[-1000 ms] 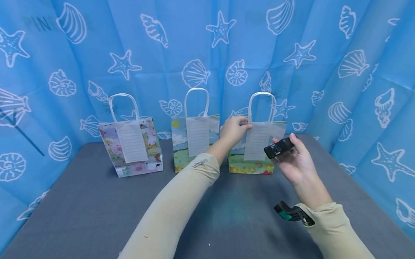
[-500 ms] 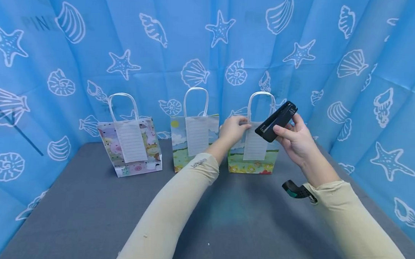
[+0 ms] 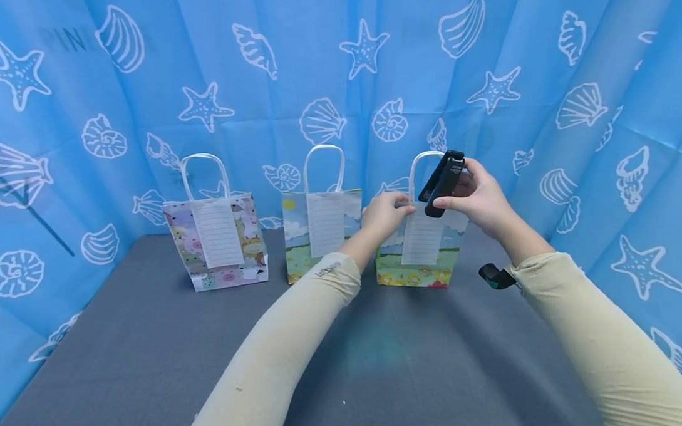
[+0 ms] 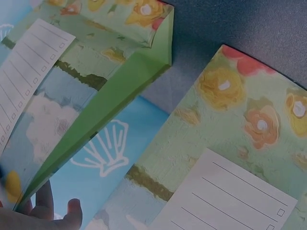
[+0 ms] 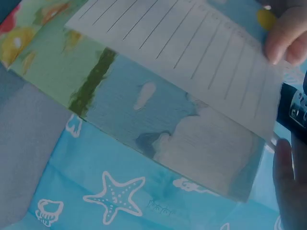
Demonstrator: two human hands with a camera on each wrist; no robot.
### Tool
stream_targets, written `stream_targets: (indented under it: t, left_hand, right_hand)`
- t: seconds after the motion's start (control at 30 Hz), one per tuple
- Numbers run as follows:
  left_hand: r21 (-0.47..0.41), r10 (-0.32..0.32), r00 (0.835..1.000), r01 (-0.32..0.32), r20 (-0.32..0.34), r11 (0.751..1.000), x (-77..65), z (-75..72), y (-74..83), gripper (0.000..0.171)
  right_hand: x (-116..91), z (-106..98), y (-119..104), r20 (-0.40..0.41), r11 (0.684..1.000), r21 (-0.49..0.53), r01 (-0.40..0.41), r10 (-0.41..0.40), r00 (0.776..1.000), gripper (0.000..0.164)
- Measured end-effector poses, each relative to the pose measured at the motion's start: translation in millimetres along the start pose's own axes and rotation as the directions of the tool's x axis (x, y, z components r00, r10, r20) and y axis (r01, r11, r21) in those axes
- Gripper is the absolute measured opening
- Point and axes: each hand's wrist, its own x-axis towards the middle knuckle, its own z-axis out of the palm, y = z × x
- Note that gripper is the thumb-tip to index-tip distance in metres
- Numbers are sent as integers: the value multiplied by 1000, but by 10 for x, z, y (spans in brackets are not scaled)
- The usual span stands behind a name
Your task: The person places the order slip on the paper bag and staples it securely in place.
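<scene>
My left hand (image 3: pixel 385 214) pinches the upper left of a lined paper sheet (image 3: pixel 421 241) at the top edge of the right paper gift bag (image 3: pixel 450 257). In the left wrist view, fingers (image 4: pixel 44 201) lie by that bag's green side. My right hand (image 3: pixel 479 196) holds a black stapler (image 3: pixel 445 182), its arms spread apart, thumb below and fingers above. The stapler hangs over the sheet's top right, beside the bag's white handle. In the right wrist view, the stapler's end (image 5: pixel 293 108) is next to the sheet's top edge; contact is unclear.
A middle gift bag (image 3: pixel 295 230) with a landscape print and a left gift bag (image 3: pixel 255 235) with animal prints stand on the grey cloth-covered table (image 3: pixel 144 356). Each bears a lined sheet and a white handle. A blue shell-patterned curtain (image 3: pixel 277 104) hangs behind.
My right hand has raised and turned the stapler, bringing it leftward to the top of the right bag. The left hand has stayed at the sheet's corner.
</scene>
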Motion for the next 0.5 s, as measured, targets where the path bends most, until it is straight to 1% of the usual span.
stream_targets:
  t: [0.13,0.27,0.5]
  left_hand:
    - [19,-6,1000,6,-3,1000,-4,9,7,32]
    - [35,-13,1000,13,-7,999,-1,16,11,35]
    - [28,-12,1000,13,-10,1000,1,13,15,36]
  right_hand:
    - [45,40,-14,34,999,-49,-6,7,999,78]
    - [89,87,-13,50,995,-95,-8,12,999,79]
    - [138,105,18,64,995,-101,-24,30,998,75]
